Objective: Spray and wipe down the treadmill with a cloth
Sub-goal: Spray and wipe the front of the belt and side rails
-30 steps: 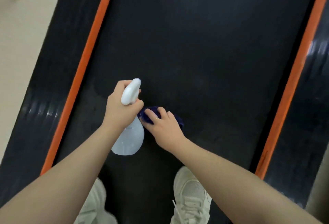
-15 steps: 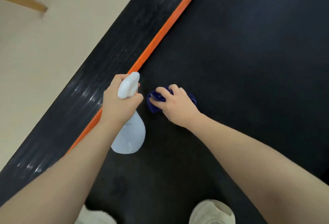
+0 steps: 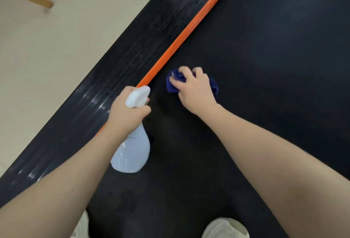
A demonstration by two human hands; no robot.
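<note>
The left hand (image 3: pixel 128 113) grips a pale spray bottle (image 3: pixel 132 150); no label is readable. The right hand (image 3: pixel 195 90) clutches a blue cloth (image 3: pixel 173 83) against the black treadmill belt (image 3: pixel 265 48), beside the orange strip (image 3: pixel 181 37).

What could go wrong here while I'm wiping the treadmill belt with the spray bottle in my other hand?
1. Your shoes stand on the belt you are wetting, so a slip seems possible.
2. The left hand holds the spray bottle at its trigger head; an accidental squeeze could spray where you don't want it.
3. The right hand has the blue cloth bunched up, so it may miss the strip beside the orange stripe.
</note>
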